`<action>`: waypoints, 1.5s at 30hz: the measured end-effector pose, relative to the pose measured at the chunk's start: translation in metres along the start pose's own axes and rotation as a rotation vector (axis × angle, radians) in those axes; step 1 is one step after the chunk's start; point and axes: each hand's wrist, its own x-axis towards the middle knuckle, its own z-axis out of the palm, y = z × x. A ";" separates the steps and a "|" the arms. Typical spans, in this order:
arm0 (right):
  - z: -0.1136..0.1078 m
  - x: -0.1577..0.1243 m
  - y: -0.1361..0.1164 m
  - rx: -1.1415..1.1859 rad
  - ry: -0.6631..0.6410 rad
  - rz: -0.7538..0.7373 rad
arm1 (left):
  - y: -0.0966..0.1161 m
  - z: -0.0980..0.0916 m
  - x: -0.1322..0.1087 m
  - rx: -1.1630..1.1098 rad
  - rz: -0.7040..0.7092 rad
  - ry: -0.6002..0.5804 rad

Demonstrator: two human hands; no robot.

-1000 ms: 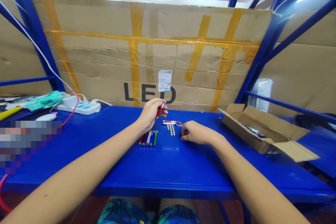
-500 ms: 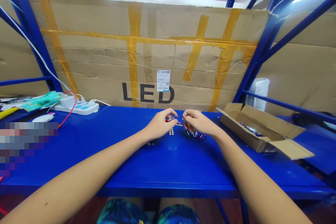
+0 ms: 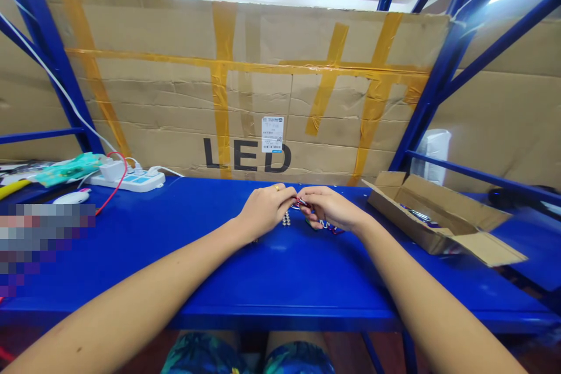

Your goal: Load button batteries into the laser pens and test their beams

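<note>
Both hands meet above the blue table. My left hand (image 3: 265, 208), a ring on one finger, is closed with its fingertips at a red carabiner (image 3: 301, 203). From the other side my right hand (image 3: 331, 207) pinches the same carabiner; fingers cover much of it. Below and between the hands, several small round silver pieces (image 3: 286, 220) stand in rows on the table. More carabiners (image 3: 333, 229), red and silver ones among them, lie just under my right hand and are partly hidden by it. A few small dark pieces (image 3: 255, 240) show beside my left wrist.
An open cardboard box (image 3: 432, 239) with metal items inside stands at the right. A white power strip (image 3: 142, 181) with a red cable lies at the left, near a green packet (image 3: 70, 168). Behind the blue table (image 3: 284, 280) rises a large taped cardboard sheet (image 3: 175, 105).
My hands have come together. The left has turned palm-down and moved its fingertips toward the right hand, which now meets it at the red carabiner. Objects on the table look unmoved.
</note>
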 end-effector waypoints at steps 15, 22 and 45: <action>0.003 0.012 0.015 -0.511 0.231 -0.186 | 0.002 0.004 0.001 -0.057 -0.088 0.025; 0.006 0.015 0.018 -0.909 0.329 -0.399 | 0.007 0.003 0.001 -0.178 -0.146 -0.042; 0.014 0.014 0.025 -1.311 0.275 -0.278 | 0.009 0.007 0.002 0.435 0.000 -0.212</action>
